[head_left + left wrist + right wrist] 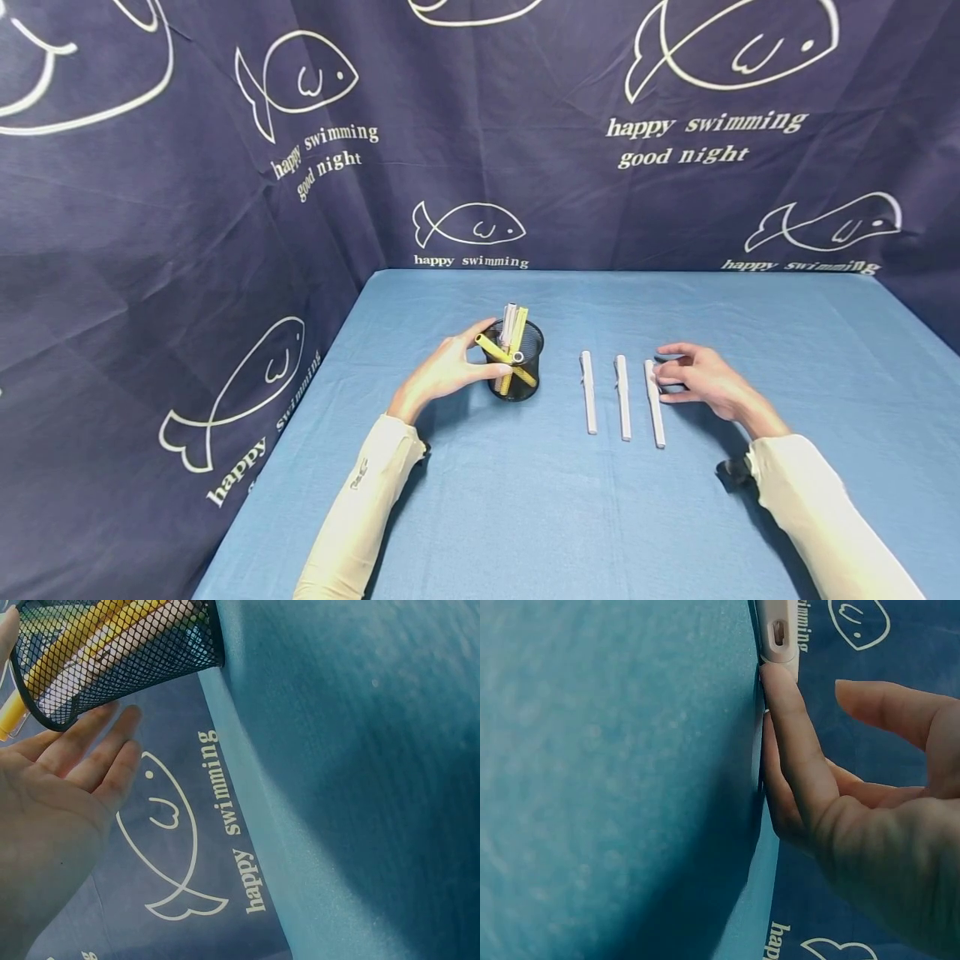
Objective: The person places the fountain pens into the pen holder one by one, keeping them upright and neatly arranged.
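A black mesh pen holder (530,367) stands on the blue-covered table with several yellow and white pens (517,329) leaning in it. My left hand (446,367) holds it from the left, thumb across the front and a finger behind the rim; in the left wrist view, the other fingers (97,757) extend loosely beside the mesh. Three white pens lie in a row to its right: a left one (588,393), a middle one (623,398) and a right one (655,408). My right hand (705,379) touches the right pen's far end with a fingertip, thumb apart from it.
Blue cloth (510,517) covers the table. Dark blue fabric (570,192) with white fish drawings and lettering hangs behind it and along the left side. A dark strap piece (735,475) shows under the right sleeve.
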Available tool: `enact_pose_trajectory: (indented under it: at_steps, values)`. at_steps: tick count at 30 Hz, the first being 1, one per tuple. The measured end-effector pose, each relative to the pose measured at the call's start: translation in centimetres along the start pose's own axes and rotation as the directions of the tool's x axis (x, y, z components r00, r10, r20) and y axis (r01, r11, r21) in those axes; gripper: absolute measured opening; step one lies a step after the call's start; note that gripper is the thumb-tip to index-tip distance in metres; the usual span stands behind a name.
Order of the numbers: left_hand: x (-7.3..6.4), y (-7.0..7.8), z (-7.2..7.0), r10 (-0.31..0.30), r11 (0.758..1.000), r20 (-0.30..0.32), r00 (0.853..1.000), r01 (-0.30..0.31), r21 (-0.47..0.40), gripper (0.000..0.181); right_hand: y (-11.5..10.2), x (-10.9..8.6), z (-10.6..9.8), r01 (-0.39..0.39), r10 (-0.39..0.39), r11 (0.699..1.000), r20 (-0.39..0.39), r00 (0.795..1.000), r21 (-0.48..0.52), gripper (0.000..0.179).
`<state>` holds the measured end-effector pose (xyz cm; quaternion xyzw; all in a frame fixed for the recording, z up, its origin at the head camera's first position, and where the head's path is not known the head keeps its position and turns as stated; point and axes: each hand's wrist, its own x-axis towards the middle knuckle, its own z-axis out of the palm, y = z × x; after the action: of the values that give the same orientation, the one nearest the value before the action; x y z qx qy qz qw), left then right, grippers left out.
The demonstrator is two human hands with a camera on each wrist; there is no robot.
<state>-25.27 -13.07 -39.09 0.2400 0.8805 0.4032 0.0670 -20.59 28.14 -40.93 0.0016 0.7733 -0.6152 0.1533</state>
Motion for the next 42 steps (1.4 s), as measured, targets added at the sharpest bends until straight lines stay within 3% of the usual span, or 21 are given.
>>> enact_pose_trajectory:
  at_steps: [29,42]
  values:
    - [-0.05,0.12,-0.05,-0.021,1.000,0.007,1.000,0.021,-0.002,0.091,-0.29,0.30,0.47,0.010,-0.007,0.990,0.021,1.000,-0.142,0.064]
    - [0.05,0.06,0.05,0.019,1.000,-0.007,1.000,-0.019,0.007,0.090,-0.37,0.59,0.51,-0.004,0.009,0.981,0.027,1.000,-0.192,0.059]
